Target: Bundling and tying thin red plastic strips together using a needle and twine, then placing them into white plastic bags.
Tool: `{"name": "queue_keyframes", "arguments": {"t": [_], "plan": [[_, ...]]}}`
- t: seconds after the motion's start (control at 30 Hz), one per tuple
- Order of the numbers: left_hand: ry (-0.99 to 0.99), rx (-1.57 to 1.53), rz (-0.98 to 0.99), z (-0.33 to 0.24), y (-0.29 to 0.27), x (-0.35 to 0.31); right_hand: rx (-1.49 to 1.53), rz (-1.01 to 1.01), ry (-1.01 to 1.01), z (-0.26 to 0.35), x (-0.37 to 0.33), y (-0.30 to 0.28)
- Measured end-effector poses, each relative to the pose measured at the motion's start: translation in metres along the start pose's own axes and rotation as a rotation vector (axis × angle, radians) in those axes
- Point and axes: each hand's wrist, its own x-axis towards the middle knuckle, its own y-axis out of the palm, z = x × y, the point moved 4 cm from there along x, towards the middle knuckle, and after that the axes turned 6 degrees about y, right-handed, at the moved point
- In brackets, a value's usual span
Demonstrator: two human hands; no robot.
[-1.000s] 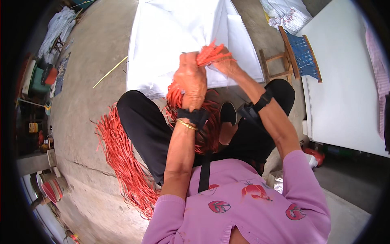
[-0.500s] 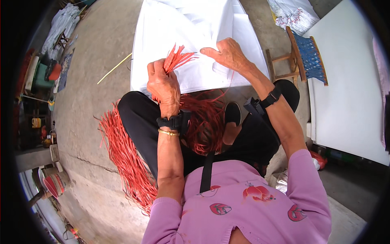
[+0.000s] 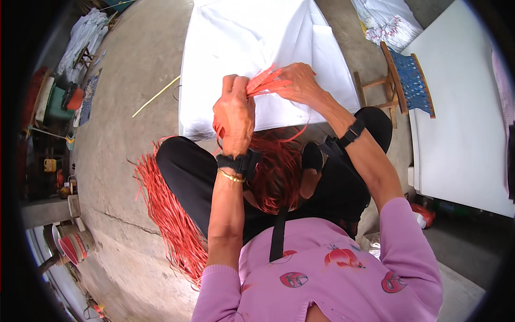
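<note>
My left hand (image 3: 234, 110) is closed around a bundle of flat red plastic strips (image 3: 264, 84). The strips' ends fan out from the fist toward my right hand (image 3: 300, 84), whose fingers are curled over those ends. Both hands are above a stack of white woven-looking sheets (image 3: 230, 45) in front of my knees. From my right hand a single red strip hangs down in a curve. More red strips (image 3: 276, 174) lie in a tangle between my legs, partly behind my left wrist. What my right fingertips do under the strips is hidden.
A long heap of red strips (image 3: 174, 214) lies on the concrete floor beside my left leg. A wooden stool with a blue woven seat (image 3: 410, 80) stands at the right, beside a large white panel (image 3: 461, 118). A thin yellow stick (image 3: 155, 96) lies left of the white sheets.
My left hand has moved right and slightly down with the bundle. My right hand, earlier apart from the strips with its thumb out, has come down and closed on their ends.
</note>
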Motion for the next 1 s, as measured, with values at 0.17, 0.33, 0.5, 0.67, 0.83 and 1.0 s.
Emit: {"name": "queue_keyframes", "arguments": {"t": [0.17,0.33,0.5,0.67,0.83,1.0], "plan": [[-0.032,0.151,-0.120,0.016,-0.014,-0.009,0.052,0.054,0.274,-0.009,-0.004,-0.006],[0.058,0.109,-0.179,-0.002,0.004,-0.009,0.266,-0.101,0.232,0.005,0.004,-0.001],[-0.068,0.034,-0.139,-0.001,0.018,-0.008,0.473,-0.057,0.287,0.007,0.019,0.015],[-0.276,0.069,-0.348,0.043,-0.012,-0.012,0.368,-0.084,0.251,-0.002,0.026,-0.005],[-0.219,0.157,-0.440,0.038,-0.031,-0.014,0.141,0.130,0.214,-0.004,0.032,-0.005],[-0.012,0.073,-0.282,-0.016,0.004,0.002,0.606,0.016,0.045,0.005,0.031,0.005]]}}
